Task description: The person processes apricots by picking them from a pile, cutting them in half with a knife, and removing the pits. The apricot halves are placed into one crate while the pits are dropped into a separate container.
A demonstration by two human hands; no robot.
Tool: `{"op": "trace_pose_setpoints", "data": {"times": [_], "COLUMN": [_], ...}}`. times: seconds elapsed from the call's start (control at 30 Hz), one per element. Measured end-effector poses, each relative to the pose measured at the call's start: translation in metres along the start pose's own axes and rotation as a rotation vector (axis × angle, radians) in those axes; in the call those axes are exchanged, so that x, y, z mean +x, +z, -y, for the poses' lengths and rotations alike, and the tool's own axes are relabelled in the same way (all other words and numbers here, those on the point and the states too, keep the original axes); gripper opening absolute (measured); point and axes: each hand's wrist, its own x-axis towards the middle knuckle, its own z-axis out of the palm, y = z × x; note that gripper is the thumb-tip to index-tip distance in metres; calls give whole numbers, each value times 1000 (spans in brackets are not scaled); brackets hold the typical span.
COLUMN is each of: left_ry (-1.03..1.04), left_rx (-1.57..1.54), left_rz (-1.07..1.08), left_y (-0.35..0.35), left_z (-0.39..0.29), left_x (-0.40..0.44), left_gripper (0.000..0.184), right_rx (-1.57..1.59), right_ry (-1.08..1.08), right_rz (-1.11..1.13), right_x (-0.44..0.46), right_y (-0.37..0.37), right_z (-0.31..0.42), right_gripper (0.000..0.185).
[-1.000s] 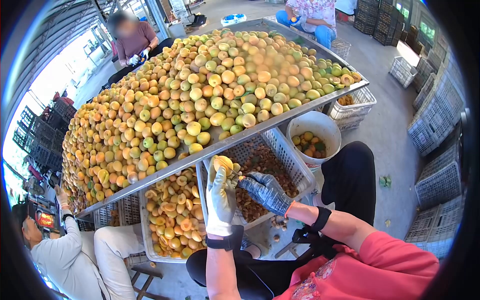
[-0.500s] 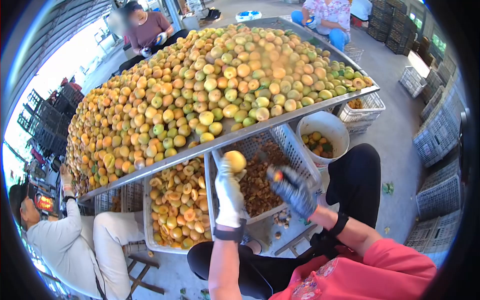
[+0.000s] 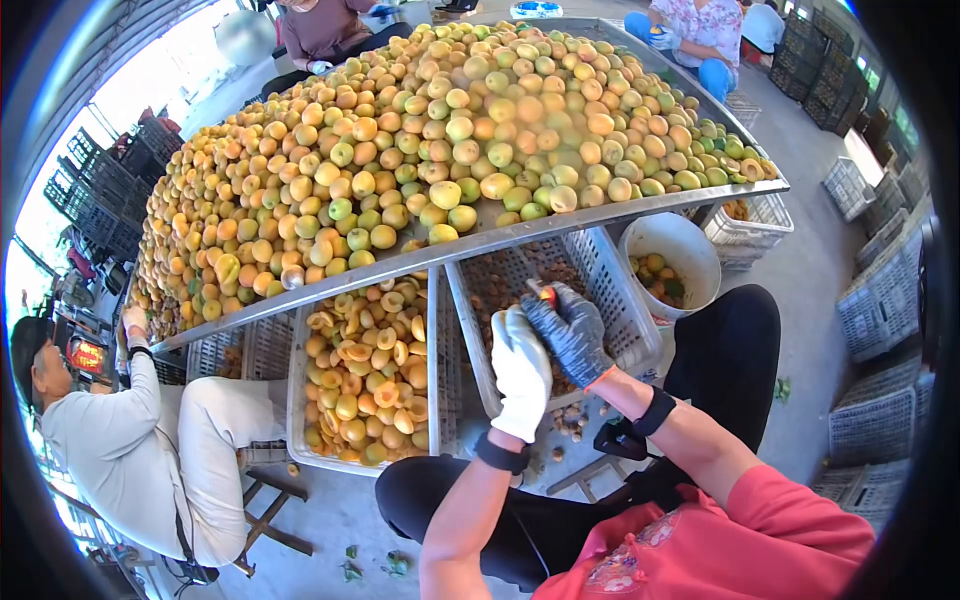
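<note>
My left hand, in a white glove, is closed and pressed against my right hand over a crate. The apricot seen in it earlier is hidden by the fingers now. Wrapped in a dark grey patterned glove, my right hand grips a small tool with a red and yellow part; its kind is not clear. Below both hands, a crate contains brown pits or scraps. Left of it, another crate is filled with halved apricots. A large heap of whole apricots lies just beyond.
A metal-edged table bears the heap. A white bucket with fruit stands right of the crates. One person sits at the left; others sit across the table. Stacked crates line the right side. Scraps lie on the floor.
My left hand has moved right and down, and the apricot in it has gone out of sight. My right hand has risen slightly to meet it. The view has shifted a little.
</note>
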Motion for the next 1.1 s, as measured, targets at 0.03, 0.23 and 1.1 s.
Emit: {"op": "trace_pose_setpoints", "data": {"times": [0.03,0.23,1.1], "left_ry": [-30,-758,-456], "left_rx": [-114,-804,-386], "left_rz": [17,148,394], "left_y": [1,-20,-65], "left_z": [14,-21,1], "left_x": [2,10,5], "left_gripper": [30,34,63], "right_rx": [-84,-370,728], "right_ry": [-56,-455,538], "right_rz": [24,195,253], "right_x": [0,4,-30], "right_y": [0,-7,-12], "right_z": [0,8,-14], "right_gripper": [28,28,30]}}
